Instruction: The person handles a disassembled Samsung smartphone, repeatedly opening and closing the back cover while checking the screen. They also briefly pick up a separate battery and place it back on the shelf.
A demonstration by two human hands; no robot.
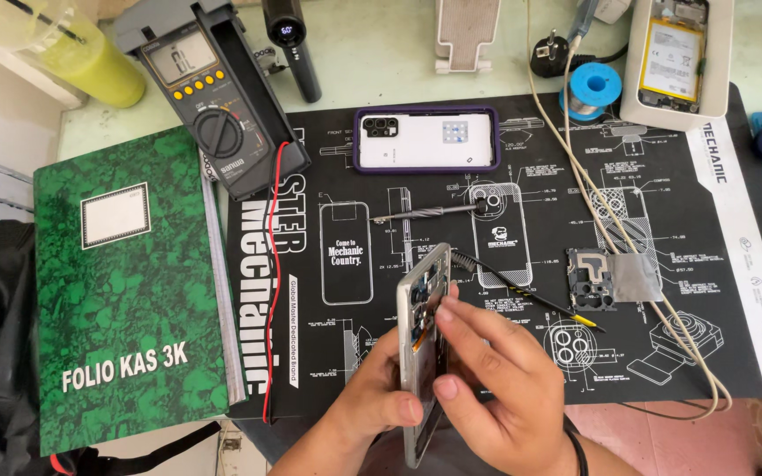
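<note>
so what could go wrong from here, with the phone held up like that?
The opened phone is held on edge between the left hand and right hand; a slip could drop it onto the mat. Right fingertips inside could strain internal parts. The loose bracket and screwdriver could get knocked.

pale green tabletop [372,70] | reddish floor [663,432], probably tiled | bright, even daylight

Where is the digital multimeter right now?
In the head view, the multimeter lies at upper left, partly over the black repair mat's corner, just above the green ledger book.
</note>
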